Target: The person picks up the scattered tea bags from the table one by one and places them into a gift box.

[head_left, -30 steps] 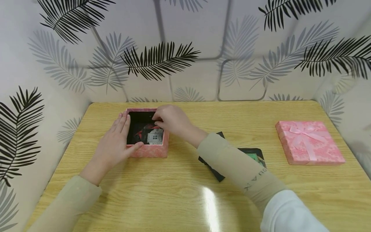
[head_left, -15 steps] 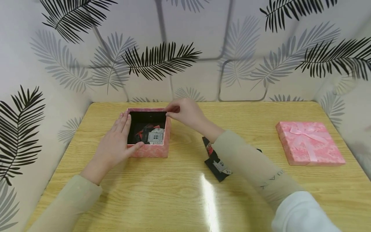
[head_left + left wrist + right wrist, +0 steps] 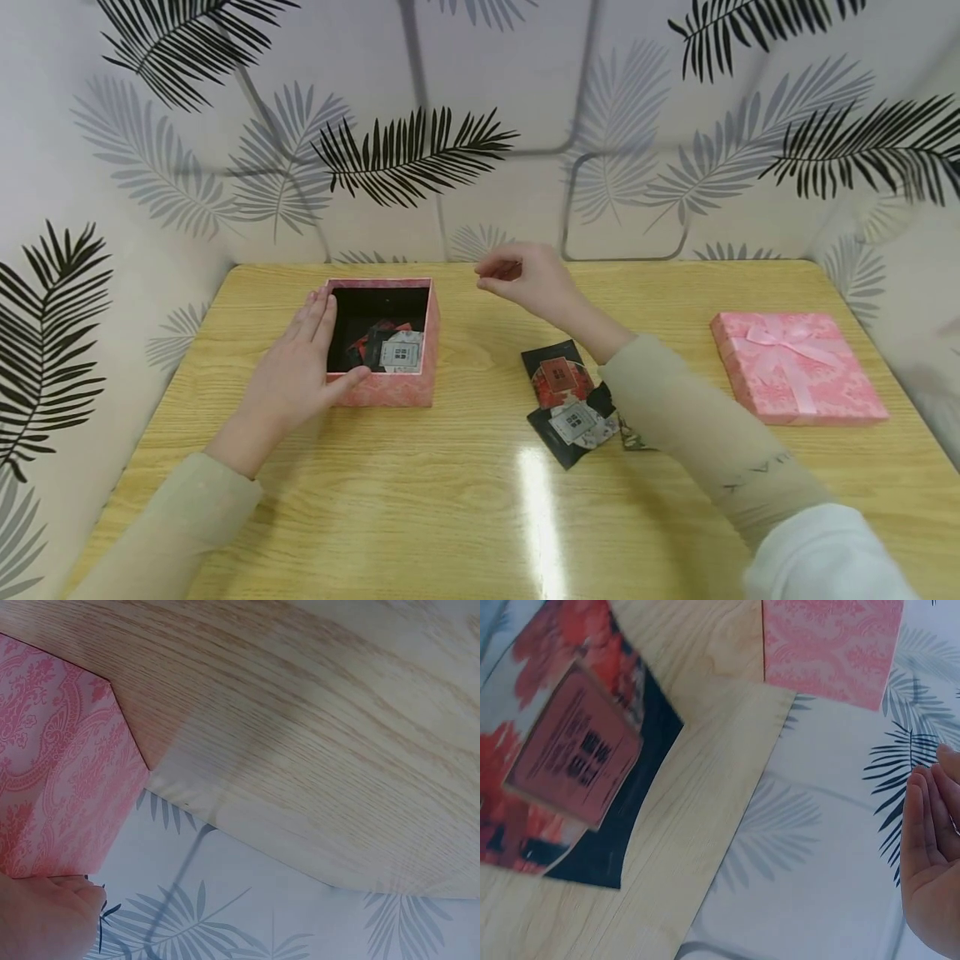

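Note:
An open pink patterned box stands at the left of the table in the head view, with several dark sachets on its black floor. My left hand rests against its left side, fingers straight along the wall and thumb over the front rim. Over the back of the table hangs my right hand, to the right of the box, its fingers loosely bent with nothing between them. Below it lie a black sachet with a red label and one with a grey label. The right sleeve partly hides another sachet.
A pink lid with a ribbon bow lies at the right of the wooden table. Leaf-patterned cloth rises behind the table's back edge and along both sides.
My right hand has come out of the box and moved right across the table, uncovering the red and grey sachets. The left hand has stayed at the box.

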Available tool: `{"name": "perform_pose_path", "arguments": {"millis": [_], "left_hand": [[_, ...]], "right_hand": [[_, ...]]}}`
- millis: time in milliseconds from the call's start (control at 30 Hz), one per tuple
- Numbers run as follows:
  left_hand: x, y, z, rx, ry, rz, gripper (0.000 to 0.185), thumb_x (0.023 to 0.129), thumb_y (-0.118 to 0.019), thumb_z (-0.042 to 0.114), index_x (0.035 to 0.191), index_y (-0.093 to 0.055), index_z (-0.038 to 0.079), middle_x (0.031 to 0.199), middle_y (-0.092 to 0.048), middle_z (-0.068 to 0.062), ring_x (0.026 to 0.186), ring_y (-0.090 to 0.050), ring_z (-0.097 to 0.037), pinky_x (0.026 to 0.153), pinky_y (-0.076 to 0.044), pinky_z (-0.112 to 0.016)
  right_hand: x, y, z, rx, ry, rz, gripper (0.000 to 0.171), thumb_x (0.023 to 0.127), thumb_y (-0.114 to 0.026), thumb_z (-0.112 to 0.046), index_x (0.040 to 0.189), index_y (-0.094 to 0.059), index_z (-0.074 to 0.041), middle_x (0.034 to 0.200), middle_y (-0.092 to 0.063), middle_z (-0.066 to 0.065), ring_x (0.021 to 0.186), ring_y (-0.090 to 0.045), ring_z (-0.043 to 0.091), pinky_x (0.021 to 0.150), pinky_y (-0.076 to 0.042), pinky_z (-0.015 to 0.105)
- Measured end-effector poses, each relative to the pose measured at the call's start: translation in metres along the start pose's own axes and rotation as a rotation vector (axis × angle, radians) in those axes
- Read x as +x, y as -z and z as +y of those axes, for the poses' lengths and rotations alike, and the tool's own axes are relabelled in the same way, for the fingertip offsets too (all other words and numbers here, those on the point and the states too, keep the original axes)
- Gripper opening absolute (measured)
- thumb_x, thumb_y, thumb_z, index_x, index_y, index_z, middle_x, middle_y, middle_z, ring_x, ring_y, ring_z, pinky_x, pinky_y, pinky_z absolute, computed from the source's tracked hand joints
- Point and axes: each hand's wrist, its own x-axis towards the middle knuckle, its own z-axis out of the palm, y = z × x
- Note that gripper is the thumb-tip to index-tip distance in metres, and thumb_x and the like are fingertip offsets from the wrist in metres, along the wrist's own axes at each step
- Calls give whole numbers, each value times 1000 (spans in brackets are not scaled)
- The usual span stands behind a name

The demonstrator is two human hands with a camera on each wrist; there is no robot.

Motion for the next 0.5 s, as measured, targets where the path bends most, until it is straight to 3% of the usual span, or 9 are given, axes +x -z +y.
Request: {"name": "perform_pose_path", "arguments": {"millis": [500], "left_hand": [[0, 1, 0, 8, -5, -1, 111, 100, -57, 68, 167, -12, -8, 177, -12, -26, 165, -13, -44, 132, -25, -58]], "right_hand": [[-24, 33, 36, -86, -62, -4, 18, 98, -76, -11, 115, -80, -2, 113, -78, 17, 99, -73, 30, 90, -61, 44]]}}
